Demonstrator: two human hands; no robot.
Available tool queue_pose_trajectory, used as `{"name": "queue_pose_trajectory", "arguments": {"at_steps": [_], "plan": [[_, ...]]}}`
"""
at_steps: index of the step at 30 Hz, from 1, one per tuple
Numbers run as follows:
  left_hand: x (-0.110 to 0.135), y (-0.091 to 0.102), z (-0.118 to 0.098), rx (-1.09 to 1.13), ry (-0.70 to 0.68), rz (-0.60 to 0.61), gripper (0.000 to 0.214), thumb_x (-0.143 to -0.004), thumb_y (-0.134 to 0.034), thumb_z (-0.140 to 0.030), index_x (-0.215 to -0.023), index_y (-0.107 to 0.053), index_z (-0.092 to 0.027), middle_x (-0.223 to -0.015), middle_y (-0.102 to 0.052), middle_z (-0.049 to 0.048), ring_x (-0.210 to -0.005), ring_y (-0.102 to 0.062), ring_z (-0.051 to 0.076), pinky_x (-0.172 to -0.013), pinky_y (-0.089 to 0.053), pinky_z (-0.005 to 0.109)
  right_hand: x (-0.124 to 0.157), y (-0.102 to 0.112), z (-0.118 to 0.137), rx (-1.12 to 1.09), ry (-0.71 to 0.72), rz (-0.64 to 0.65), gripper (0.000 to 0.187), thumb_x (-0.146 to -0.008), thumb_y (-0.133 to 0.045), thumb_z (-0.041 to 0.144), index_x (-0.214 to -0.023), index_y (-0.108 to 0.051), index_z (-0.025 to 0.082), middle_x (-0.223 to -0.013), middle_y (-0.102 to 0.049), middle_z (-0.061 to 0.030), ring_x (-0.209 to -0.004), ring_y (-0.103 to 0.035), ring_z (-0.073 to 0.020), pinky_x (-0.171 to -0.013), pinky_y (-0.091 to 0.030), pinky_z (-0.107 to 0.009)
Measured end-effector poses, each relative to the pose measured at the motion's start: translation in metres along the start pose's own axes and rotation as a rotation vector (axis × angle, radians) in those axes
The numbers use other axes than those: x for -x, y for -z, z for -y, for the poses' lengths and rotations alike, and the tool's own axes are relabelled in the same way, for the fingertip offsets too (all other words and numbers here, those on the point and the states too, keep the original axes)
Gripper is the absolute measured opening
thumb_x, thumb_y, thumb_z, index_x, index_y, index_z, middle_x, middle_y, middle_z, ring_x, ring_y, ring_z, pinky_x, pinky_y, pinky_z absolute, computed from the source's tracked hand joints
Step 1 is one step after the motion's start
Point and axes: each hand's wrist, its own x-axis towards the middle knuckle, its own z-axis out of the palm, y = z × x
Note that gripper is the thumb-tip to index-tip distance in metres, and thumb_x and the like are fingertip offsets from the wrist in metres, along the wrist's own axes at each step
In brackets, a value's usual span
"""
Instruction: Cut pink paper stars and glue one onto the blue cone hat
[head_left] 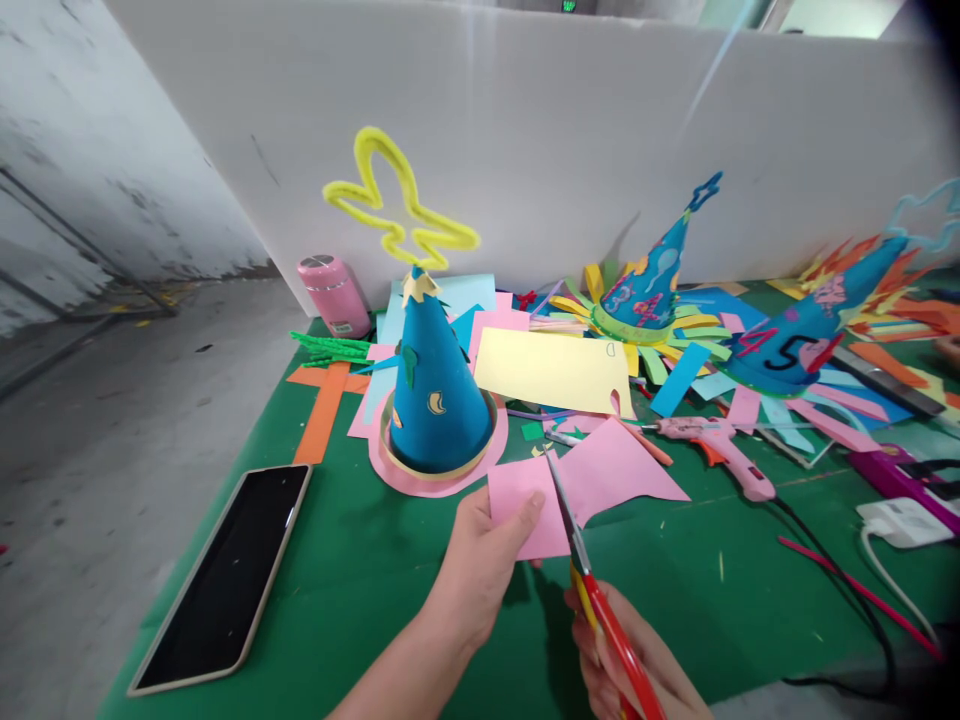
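My left hand (480,545) pinches a piece of pink paper (521,490), thumb on top, above the green tabletop. In my right hand (630,640) are scissors (611,610) with red and yellow handles, their blades lying along the right edge of that paper. Another part of pink paper (626,470) with a curved lower edge spreads right of the blades; whether the two are still joined I cannot tell. Just beyond my left hand stands a blue paper cone hat (439,400) with a pink brim and a yellow pipe-cleaner shape (409,215) on top.
A phone (225,575) lies at the left edge of the green table (337,620). A pink glue gun (720,450) with its cord is on the right, near a purple power strip (900,485). Two more decorated hats (649,285) and paper scraps line the back, by a pink bottle (335,295).
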Motion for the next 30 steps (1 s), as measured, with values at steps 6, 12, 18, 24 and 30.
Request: {"name": "queue_pose_trajectory", "arguments": {"at_steps": [6,12,18,24,30], "plan": [[0.002,0.002,-0.002,-0.002,0.006,0.010,0.020,-0.074,-0.060,-0.032,-0.076,-0.064,-0.012,-0.060,-0.062,0.0029,-0.051,-0.049,0.009,-0.047,-0.042,0.020,-0.009,0.004,0.043,0.551,0.241,-0.206,0.039,-0.075,-0.058,0.045,-0.107,-0.054,0.024,-0.096,-0.062,-0.0053,-0.082,-0.058,-0.0174,-0.068,-0.047,-0.026],[0.001,0.006,-0.008,0.058,0.051,-0.008,0.021,-0.075,-0.058,-0.031,-0.080,-0.066,-0.013,-0.063,-0.063,0.0037,-0.054,-0.052,0.012,-0.050,-0.044,0.023,-0.028,0.026,0.069,1.349,0.484,-0.278,0.040,-0.076,-0.053,0.034,-0.114,-0.053,0.020,-0.115,-0.057,-0.0101,-0.101,-0.054,-0.0272,-0.086,-0.043,-0.041],[-0.002,0.008,-0.010,0.052,0.085,0.066,0.020,-0.076,-0.054,-0.029,-0.074,-0.066,-0.013,-0.062,-0.063,0.0048,-0.054,-0.053,0.014,-0.051,-0.045,0.026,-0.026,0.039,0.074,1.607,0.596,-0.323,0.033,-0.079,-0.050,0.032,-0.108,-0.056,0.020,-0.111,-0.058,-0.0105,-0.100,-0.055,-0.0269,-0.085,-0.043,-0.041],[-0.005,0.006,-0.011,0.141,0.129,0.089,0.019,-0.075,-0.055,-0.026,-0.065,-0.064,-0.012,-0.057,-0.061,0.0035,-0.051,-0.052,0.013,-0.049,-0.044,0.024,-0.016,0.017,0.083,1.350,0.625,-0.338,0.024,-0.080,-0.051,0.034,-0.101,-0.055,0.024,-0.102,-0.059,-0.0070,-0.094,-0.055,-0.0234,-0.079,-0.045,-0.034],[-0.006,-0.002,-0.008,0.190,0.114,0.156,0.019,-0.079,-0.051,-0.025,-0.076,-0.064,-0.012,-0.065,-0.062,0.0044,-0.057,-0.055,0.014,-0.047,-0.044,0.024,-0.020,-0.028,0.072,0.737,0.545,-0.126,0.017,-0.084,-0.048,0.033,-0.096,-0.048,0.022,-0.087,-0.055,-0.0032,-0.081,-0.056,-0.0166,-0.069,-0.047,-0.025]]}}
